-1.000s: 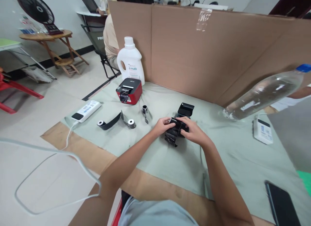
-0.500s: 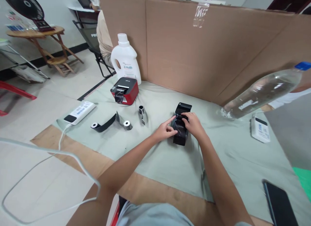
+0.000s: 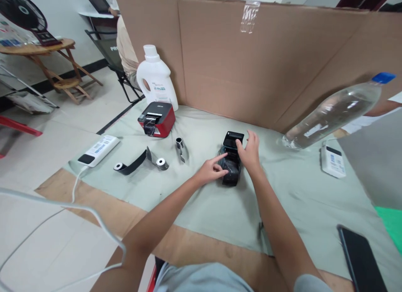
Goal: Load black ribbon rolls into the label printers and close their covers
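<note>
A small black printer [image 3: 231,170] stands on the cloth in front of me, its lid [image 3: 233,139] raised at the far end. Glossy black material shows in its body. My left hand [image 3: 211,170] holds the printer's left side, index finger and thumb laid over its edge, the other fingers curled. At the lid's right edge is my right hand [image 3: 250,151], fingers stretched up and apart, thumb close to the lid; whether it touches cannot be made out. Left of the printer lie a short curled roll [image 3: 179,144], a small roll [image 3: 162,164] and a dark unrolled strip [image 3: 135,166].
A red and black printer [image 3: 161,120] stands before a white jug [image 3: 157,80]. A cardboard wall [image 3: 220,65] closes the back. A clear bottle [image 3: 336,112] leans at right, near a white power bank [image 3: 333,161]. A phone [image 3: 361,254] lies front right; another power bank [image 3: 99,151] lies left, cabled.
My right hand has moved off the inside of the printer to the lid's right edge, its fingers spreading upward. My left hand stays at the printer's side. The view has shifted slightly.
</note>
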Demonstrator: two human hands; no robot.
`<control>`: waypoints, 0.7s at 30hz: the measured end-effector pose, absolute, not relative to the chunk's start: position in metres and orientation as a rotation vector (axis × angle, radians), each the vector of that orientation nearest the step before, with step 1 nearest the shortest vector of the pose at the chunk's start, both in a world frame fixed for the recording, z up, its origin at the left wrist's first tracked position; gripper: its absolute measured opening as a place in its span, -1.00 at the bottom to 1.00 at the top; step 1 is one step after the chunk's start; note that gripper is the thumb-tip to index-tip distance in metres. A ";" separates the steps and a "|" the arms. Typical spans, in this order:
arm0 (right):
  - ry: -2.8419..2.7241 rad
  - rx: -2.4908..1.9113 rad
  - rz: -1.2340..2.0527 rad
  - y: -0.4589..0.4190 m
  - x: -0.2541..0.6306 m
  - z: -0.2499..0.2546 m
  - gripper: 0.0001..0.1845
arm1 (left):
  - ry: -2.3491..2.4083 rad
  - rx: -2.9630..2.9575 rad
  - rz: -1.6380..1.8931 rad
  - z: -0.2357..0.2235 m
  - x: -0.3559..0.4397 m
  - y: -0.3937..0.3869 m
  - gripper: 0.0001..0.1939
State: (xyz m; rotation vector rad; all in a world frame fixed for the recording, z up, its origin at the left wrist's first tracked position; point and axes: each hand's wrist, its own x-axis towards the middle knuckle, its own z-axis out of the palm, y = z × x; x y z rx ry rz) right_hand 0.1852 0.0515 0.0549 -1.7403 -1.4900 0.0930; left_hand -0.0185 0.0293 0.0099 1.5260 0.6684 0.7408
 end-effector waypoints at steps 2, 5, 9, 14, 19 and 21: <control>-1.501 -1.692 0.280 0.058 0.192 0.055 -0.44 | 0.665 1.630 0.710 0.010 -0.020 0.028 -0.19; -1.501 -1.653 0.450 0.057 0.202 0.059 -0.56 | 0.646 1.739 0.699 0.011 -0.022 0.025 -0.29; -1.799 -1.614 0.676 0.041 0.217 0.067 -0.69 | 0.603 1.766 0.697 0.013 -0.024 0.024 -0.46; -1.766 -1.870 0.883 0.036 0.222 0.065 -0.32 | 0.601 1.751 0.783 0.013 -0.025 0.026 -0.74; -1.701 -2.012 1.027 0.050 0.222 0.063 -0.38 | 0.653 1.688 0.827 0.009 -0.024 0.029 -0.75; -1.730 -2.051 0.964 0.051 0.222 0.065 -0.41 | 0.673 1.692 0.828 0.009 -0.023 0.030 -0.75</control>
